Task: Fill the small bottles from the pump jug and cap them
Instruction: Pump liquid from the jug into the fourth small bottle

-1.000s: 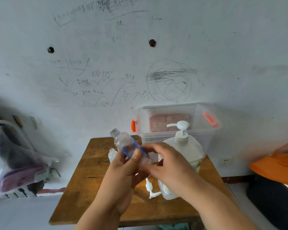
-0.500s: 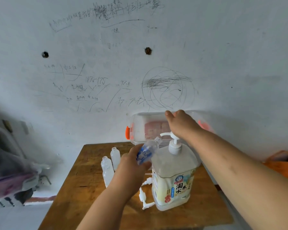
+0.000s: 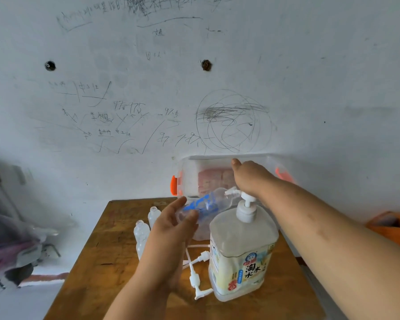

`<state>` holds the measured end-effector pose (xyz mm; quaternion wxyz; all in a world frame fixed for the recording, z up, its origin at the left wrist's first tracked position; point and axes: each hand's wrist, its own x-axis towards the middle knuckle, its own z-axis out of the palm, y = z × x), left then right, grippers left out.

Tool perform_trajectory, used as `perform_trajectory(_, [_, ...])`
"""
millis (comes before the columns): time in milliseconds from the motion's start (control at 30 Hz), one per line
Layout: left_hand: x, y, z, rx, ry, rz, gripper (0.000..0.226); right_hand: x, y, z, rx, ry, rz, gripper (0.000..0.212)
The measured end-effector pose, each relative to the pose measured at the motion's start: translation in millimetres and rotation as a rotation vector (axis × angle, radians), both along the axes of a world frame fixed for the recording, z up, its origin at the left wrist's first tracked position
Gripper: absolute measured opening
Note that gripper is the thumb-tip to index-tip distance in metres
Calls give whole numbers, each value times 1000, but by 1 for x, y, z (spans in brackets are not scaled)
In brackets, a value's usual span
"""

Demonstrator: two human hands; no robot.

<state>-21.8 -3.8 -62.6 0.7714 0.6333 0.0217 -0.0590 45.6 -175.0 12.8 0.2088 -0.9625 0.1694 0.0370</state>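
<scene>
Since a second ago the right hand (image 3: 252,176) has let go of the bottle (image 3: 206,202) and gone to the top of the jug (image 3: 243,241); the bottle, held upright in front of the jug then, now lies tipped toward it.

Far left of the jug, off the tabletop (image 3: 102,262), hangs a blurred bag (image 3: 9,239). Left of the jug, uncapped small bottles (image 3: 143,232) stand in a close cluster on the wood. Just right of them the left hand (image 3: 171,229) reaches up and pinches the blue-labelled bottle by its base, between thumb and fingers. That bottle is in the air at the jug's upper left, nearly on its side, its open mouth right at the nozzle (image 3: 231,192). Below it, against the jug's left foot, loose white pump caps (image 3: 194,278) lie on the tabletop with their tubes crossing.

The jug stands upright near the tabletop's right part, label facing the camera. The right hand lies over its pump head, back of the hand up; its fingers are hidden, so I cannot tell if they are straight or curled. Behind the jug, against the scribbled wall (image 3: 310,88), sits a clear box (image 3: 187,172) with orange latches.
</scene>
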Motion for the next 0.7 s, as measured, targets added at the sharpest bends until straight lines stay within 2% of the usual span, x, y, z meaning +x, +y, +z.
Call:
perform_trajectory(33, [0,1,0,-120,40,5,42,-1,0,-1,-3,-1,-1,48])
perform_trajectory(100, [2,2,0,-220,88,23,33,-2,1,-4,-29,0,-3,48])
perform_trajectory(300, [0,4,0,-161,221,37,17,-9,6,-13,-70,7,32,44])
perform_trajectory(433, [-3,8,7,-198,251,64,24,-15,8,-5,-13,-19,-4,43])
perform_trajectory(567, [-7,11,20,-246,264,76,22,-10,5,5,128,-112,-67,58])
perform_trajectory(700, [-7,9,25,-243,274,84,23,-11,6,6,30,-45,5,49])
